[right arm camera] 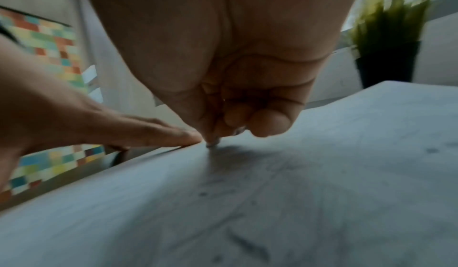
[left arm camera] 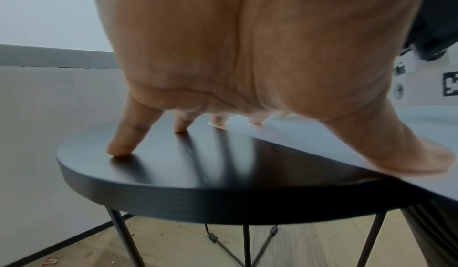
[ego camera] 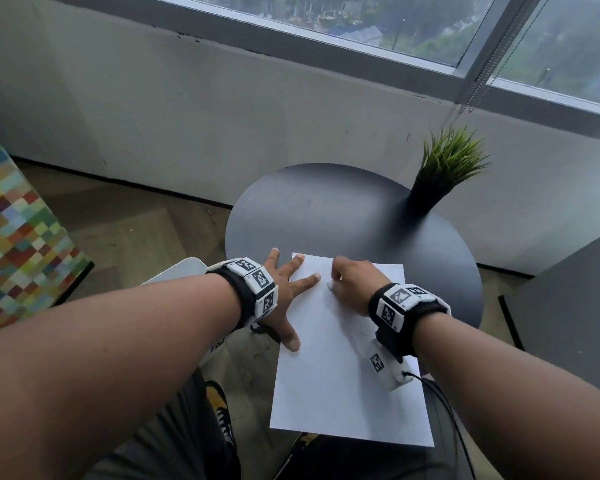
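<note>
A white sheet of paper (ego camera: 343, 368) lies on a round black table (ego camera: 326, 202), its near end hanging over the table's front edge. My left hand (ego camera: 284, 289) is spread flat. Its thumb and two fingers press the sheet's left edge, and the outer fingers rest on the bare tabletop (left arm camera: 173, 169). My right hand (ego camera: 354, 282) sits on the far part of the sheet with its fingers curled in. In the right wrist view, the right hand's (right arm camera: 235, 75) fingertips and nails touch the paper (right arm camera: 297, 193) beside the left hand's index finger (right arm camera: 161, 136). I see nothing held in it.
A green plant in a black pot (ego camera: 440, 171) stands at the table's far right. Behind is a grey wall under a window. A colourful checkered panel (ego camera: 14, 244) stands on the left and a grey cabinet (ego camera: 568, 306) on the right. A white chair (ego camera: 184, 268) lies under my left arm.
</note>
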`<state>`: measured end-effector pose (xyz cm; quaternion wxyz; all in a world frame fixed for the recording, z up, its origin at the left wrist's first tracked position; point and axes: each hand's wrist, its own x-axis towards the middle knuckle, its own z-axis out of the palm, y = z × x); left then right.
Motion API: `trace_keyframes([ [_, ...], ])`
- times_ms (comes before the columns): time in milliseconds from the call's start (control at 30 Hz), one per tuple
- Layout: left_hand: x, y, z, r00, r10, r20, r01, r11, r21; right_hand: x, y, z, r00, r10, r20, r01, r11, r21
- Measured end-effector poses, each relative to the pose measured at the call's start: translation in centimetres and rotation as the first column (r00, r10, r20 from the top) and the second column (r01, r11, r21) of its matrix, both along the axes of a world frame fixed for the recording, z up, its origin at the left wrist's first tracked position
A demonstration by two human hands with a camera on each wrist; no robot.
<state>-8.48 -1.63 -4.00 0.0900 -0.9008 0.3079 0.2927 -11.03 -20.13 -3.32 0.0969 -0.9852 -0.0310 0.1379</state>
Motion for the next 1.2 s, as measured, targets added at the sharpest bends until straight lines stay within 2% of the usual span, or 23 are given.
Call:
trace_keyframes([
  [67, 0.0, -0.1, 0.2, 1.0, 0.001, -0.006, -0.001, 1.0, 0.002, -0.7, 0.7, -0.1, 0.998, 0.062, 0.011, -0.063, 0.998, 0.009],
  [167, 0.2, -0.2, 0.4, 1.0, -0.001, -0.023, 0.002, 1.0, 0.006, -3.2, 2.5, -0.5, 0.952, 0.302, -0.055, -0.296, 0.951, 0.091],
  [200, 0.3, -0.3, 0.3, 1.0, -0.004, -0.024, 0.004, 1.0, 0.008, -3.3, 2.4, -0.4, 0.951, 0.302, -0.067, -0.295, 0.951, 0.097],
  [300, 0.3, -0.6, 0.0, 1.0, -0.019, -0.006, 0.019, 1.0, 0.025, -1.3, 0.5, -0.2, 0.998, 0.069, -0.016, -0.068, 0.997, 0.037],
  [333, 0.4, -0.6, -0.1, 1.0, -0.019, -0.002, 0.019, 0.999, 0.032, -1.0, 0.3, -0.3, 1.0, 0.03, 0.007, -0.03, 0.999, 0.025],
  [367, 0.4, -0.6, -0.1, 1.0, -0.018, -0.005, 0.018, 0.999, 0.028, -1.4, 0.7, -0.3, 0.999, 0.048, 0.009, -0.048, 0.998, 0.031],
  [467, 0.5, -0.4, 0.2, 0.999, -0.02, -0.025, 0.02, 1.0, 0.012, -3.2, 3.2, -0.9, 0.96, 0.275, -0.05, -0.268, 0.957, 0.115],
  [533, 0.5, -0.4, 0.3, 1.0, -0.015, -0.024, 0.015, 1.0, 0.013, -2.8, 3.0, -0.9, 0.959, 0.272, -0.078, -0.263, 0.959, 0.111],
  [600, 0.3, -0.6, 0.3, 1.0, -0.016, -0.01, 0.016, 1.0, 0.024, -1.0, 1.3, -0.9, 0.994, 0.105, -0.032, -0.103, 0.993, 0.056],
  [667, 0.2, -0.7, 0.4, 1.0, -0.012, -0.015, 0.013, 0.999, 0.049, -0.1, -0.3, -1.1, 0.997, -0.073, -0.005, 0.073, 0.997, 0.037],
  [733, 0.2, -0.9, 0.6, 1.0, 0.0, -0.027, 0.001, 0.999, 0.054, 0.0, -0.8, -1.3, 0.991, -0.134, -0.012, 0.135, 0.989, 0.054],
  [867, 0.0, -1.0, 0.4, 0.999, 0.039, -0.033, -0.039, 0.999, 0.006, -0.2, -0.6, -0.7, 0.992, -0.119, -0.046, 0.122, 0.989, 0.084],
  [933, -0.1, -1.0, 0.1, 0.999, 0.04, -0.025, -0.04, 0.999, -0.008, -0.8, -0.4, -0.5, 0.997, -0.067, -0.038, 0.07, 0.995, 0.066],
  [1067, -0.2, -0.9, 0.1, 0.999, 0.031, -0.032, -0.032, 0.999, -0.013, -3.7, 1.7, 0.0, 0.965, 0.237, -0.112, -0.229, 0.97, 0.077],
  [1100, -0.1, -1.0, 0.2, 0.999, 0.029, -0.033, -0.03, 1.0, -0.011, -3.9, 1.6, 0.2, 0.958, 0.259, -0.126, -0.251, 0.965, 0.075],
  [1133, -0.1, -0.9, 0.2, 0.999, 0.025, -0.03, -0.025, 1.0, -0.007, -3.4, 1.2, 0.3, 0.967, 0.229, -0.115, -0.222, 0.973, 0.066],
  [1200, -0.2, -1.0, 0.2, 1.0, 0.018, -0.023, -0.018, 1.0, 0.0, -2.0, -0.1, 0.4, 0.996, 0.045, -0.071, -0.042, 0.998, 0.049],
])
